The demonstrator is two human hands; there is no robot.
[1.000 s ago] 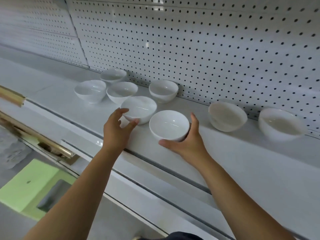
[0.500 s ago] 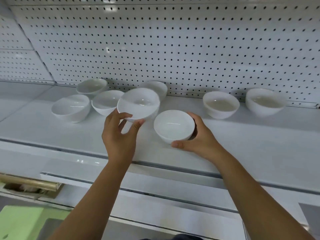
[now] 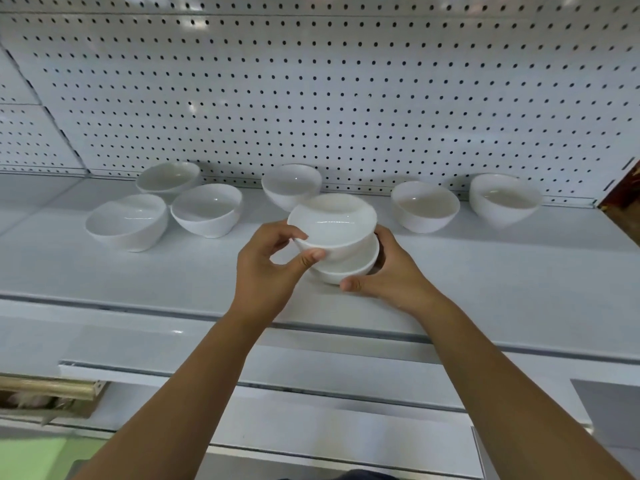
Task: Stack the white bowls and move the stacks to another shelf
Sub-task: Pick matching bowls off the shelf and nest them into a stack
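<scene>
Now: one bowl goes into another on the shelf

Near the front middle of the white shelf (image 3: 485,271), both hands are on a pair of white bowls. The left hand (image 3: 266,268) pinches the top bowl (image 3: 332,223) at its left side: the thumb lies on the near wall under the rim and the curled fingers reach the rim behind. The right hand (image 3: 391,275) grips the lower bowl (image 3: 349,268), with the thumb on its front wall and the fingers curled round its right side, mostly hidden. The top bowl sits in the mouth of the lower bowl and leans a little to the left. I cannot tell if it is fully seated. The lower bowl stands on the shelf.

Six more white bowls stand behind, all open side up and each alone. On the left are three close together: bowl one (image 3: 128,221) at the front, bowl two (image 3: 168,176) near the pegboard (image 3: 311,98), and bowl three (image 3: 206,209) just beside both. Bowl four (image 3: 291,183) is directly behind the pair and is partly covered by the top bowl. On the right, bowl five (image 3: 425,206) and bowl six (image 3: 504,199) stand apart from each other, close to the pegboard.
</scene>
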